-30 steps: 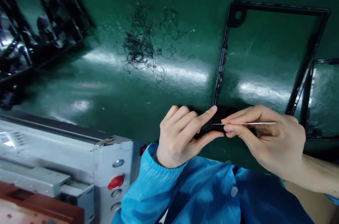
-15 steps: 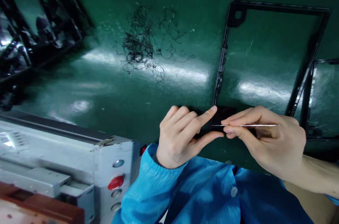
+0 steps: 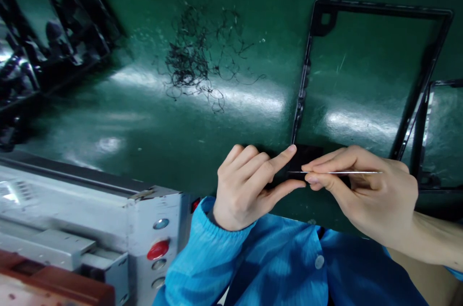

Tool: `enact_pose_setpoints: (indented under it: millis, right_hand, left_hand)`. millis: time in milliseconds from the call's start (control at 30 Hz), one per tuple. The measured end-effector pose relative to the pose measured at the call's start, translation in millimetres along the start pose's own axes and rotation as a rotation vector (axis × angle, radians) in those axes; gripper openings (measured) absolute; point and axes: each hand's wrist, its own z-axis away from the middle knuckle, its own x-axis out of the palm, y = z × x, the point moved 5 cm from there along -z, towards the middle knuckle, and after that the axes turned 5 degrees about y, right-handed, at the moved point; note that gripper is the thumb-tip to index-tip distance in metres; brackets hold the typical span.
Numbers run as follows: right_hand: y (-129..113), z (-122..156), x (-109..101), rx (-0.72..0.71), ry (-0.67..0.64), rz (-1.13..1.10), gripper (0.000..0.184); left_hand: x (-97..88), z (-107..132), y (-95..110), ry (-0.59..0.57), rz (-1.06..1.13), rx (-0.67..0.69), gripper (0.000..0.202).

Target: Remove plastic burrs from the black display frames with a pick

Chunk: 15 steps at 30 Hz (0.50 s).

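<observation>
A black plastic frame [image 3: 305, 70], roughly rectangular, lies on the green worktop in front of me. My left hand [image 3: 249, 183] grips its near left corner, index fingertip on the side bar and thumb below the near edge. Pinched between the thumb and fingers of my right hand [image 3: 372, 188] is a thin metal blade [image 3: 347, 172], seen edge-on. Its tip reaches left to the near edge of the frame, between my left index finger and thumb. The exact contact point is dark and hard to make out.
Thin black shavings [image 3: 190, 62] lie in a tangle on the green worktop [image 3: 144, 118]. More black frames [image 3: 54, 62] are stacked at the far left, and another frame [image 3: 427, 127] sits at right. A grey machine [image 3: 155, 229] with a red button stands at lower left.
Both hands and the blade hold almost the same position on the frame. The view has shifted only slightly.
</observation>
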Motion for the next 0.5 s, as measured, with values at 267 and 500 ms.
enact_pose_setpoints:
  millis: [267, 500]
  right_hand:
    - [-3.2, -0.5, 1.7, -0.035, -0.009, 0.025, 0.022]
    - [-1.3, 0.9, 0.4, -0.01, 0.016, -0.006, 0.019]
  left_hand:
    - [-0.3, 0.5, -0.1, -0.005, -0.004, -0.016, 0.041]
    - [-0.6, -0.6, 1.1, -0.008, -0.014, -0.01, 0.04]
